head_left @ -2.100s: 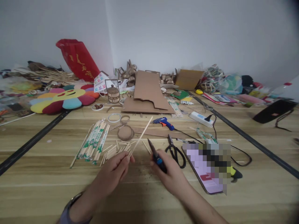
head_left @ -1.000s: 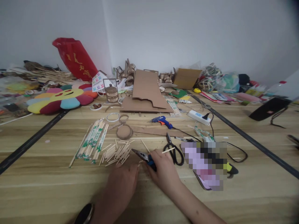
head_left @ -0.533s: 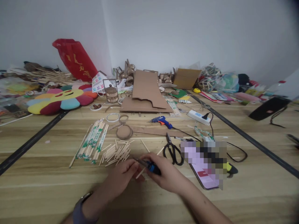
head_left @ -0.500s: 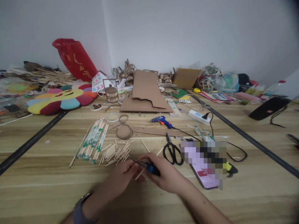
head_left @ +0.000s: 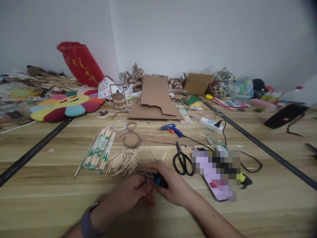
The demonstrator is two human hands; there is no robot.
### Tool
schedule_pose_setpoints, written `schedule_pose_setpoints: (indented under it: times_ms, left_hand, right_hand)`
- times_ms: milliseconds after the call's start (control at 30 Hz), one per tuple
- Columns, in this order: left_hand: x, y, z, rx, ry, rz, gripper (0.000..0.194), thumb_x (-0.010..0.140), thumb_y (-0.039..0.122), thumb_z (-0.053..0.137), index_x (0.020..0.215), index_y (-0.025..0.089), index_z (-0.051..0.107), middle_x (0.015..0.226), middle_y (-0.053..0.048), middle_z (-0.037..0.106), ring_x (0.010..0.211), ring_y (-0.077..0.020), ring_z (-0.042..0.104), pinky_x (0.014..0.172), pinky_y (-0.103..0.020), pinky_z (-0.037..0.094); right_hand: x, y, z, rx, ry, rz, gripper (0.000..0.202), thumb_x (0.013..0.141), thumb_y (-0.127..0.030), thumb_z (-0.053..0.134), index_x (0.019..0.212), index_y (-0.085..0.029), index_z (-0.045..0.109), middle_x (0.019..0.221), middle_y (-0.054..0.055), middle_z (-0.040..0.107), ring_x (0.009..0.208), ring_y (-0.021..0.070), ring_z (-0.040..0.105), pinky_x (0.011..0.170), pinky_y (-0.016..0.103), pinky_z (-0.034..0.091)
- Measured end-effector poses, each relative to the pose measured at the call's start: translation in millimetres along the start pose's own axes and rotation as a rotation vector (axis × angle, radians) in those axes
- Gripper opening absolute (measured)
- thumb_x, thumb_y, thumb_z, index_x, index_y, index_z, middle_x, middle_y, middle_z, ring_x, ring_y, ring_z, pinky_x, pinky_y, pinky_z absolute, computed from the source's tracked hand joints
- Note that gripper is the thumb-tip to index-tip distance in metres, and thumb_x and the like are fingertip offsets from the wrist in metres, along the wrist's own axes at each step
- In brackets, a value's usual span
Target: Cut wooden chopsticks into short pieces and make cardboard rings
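My right hand [head_left: 170, 185] is wrapped around dark pliers with blue on the handles [head_left: 158, 179], the jaws pointing left over my left hand. My left hand [head_left: 133, 191] is closed, thumb and fingers pinched on a thin wooden stick [head_left: 148, 181] at the jaws; most of it is hidden. Beyond my right hand a stick end [head_left: 163, 155] shows; whether it is the same stick I cannot tell. Just past my left hand lies a pile of short cut sticks [head_left: 126, 162]. Black-handled scissors [head_left: 182, 160] rest right of my right hand.
Wrapped chopsticks [head_left: 99, 148] lie on the left. A cardboard ring [head_left: 132, 140], a blue glue gun [head_left: 172, 129] and a power strip [head_left: 210, 124] are farther back. Cardboard sheets [head_left: 155, 92] stand behind. A partly blurred phone [head_left: 215, 185] sits at right.
The stick piece that stuck out below the pliers between my hands is now mostly out of sight. The stick end beyond my right hand has shifted left and stands steeper. The pliers tilt flatter.
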State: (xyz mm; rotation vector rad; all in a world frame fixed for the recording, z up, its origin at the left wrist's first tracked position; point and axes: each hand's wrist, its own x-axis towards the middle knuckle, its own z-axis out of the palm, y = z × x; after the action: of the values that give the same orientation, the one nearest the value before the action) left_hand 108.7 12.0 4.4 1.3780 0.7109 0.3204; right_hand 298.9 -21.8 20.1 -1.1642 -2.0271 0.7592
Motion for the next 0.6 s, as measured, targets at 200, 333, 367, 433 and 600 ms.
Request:
schedule_pose_setpoints:
  times_ms: [200,333,367,433,600]
  left_hand:
    - [5,0,-2.0,-0.402,0.250,-0.009,0.037,0.076,0.054,0.067,0.078,0.018,0.061,0.072,-0.001,0.068,0.067,-0.0143,0.060,0.063,-0.024,0.041]
    - [6,5,0.6,-0.510,0.337,-0.024,0.024,0.066,0.038,0.073,0.075,0.019,0.063,0.072,0.000,0.064,0.071,-0.0167,0.059,0.059,-0.024,0.041]
    - [6,6,2.2,-0.513,0.348,-0.026,0.021,0.064,0.035,0.072,0.074,0.019,0.063,0.072,0.000,0.064,0.071,-0.0170,0.058,0.058,-0.024,0.040]
    - [6,7,5.7,-0.527,0.360,-0.029,0.017,0.062,0.030,0.071,0.072,0.019,0.062,0.070,0.001,0.063,0.070,-0.0160,0.057,0.059,-0.024,0.041]
    - [9,0,13.3,-0.589,0.365,-0.022,0.019,0.060,0.028,0.073,0.073,0.019,0.063,0.069,0.002,0.065,0.070,-0.0143,0.057,0.069,-0.025,0.044]
  right_hand:
    - [2,1,14,-0.051,0.263,0.087,0.058,0.076,-0.019,0.070,0.129,-0.023,0.047,0.133,0.015,0.044,0.129,0.0283,0.043,0.107,0.047,0.039]
    - [-1,0,28,-0.130,0.223,0.141,0.072,0.067,-0.020,0.080,0.131,-0.024,0.046,0.133,0.016,0.038,0.123,0.0314,0.049,0.098,0.046,0.048]
    - [-2,0,31,-0.150,0.222,0.142,0.074,0.067,-0.020,0.080,0.132,-0.024,0.045,0.133,0.016,0.038,0.119,0.0312,0.052,0.095,0.046,0.051]
    - [-3,1,35,-0.191,0.229,0.133,0.075,0.068,-0.020,0.080,0.133,-0.024,0.044,0.132,0.017,0.038,0.111,0.0299,0.057,0.091,0.046,0.053]
    - [-3,5,36,-0.295,0.261,0.088,0.075,0.068,-0.018,0.079,0.134,-0.023,0.043,0.128,0.016,0.041,0.105,0.0290,0.058,0.088,0.045,0.054]
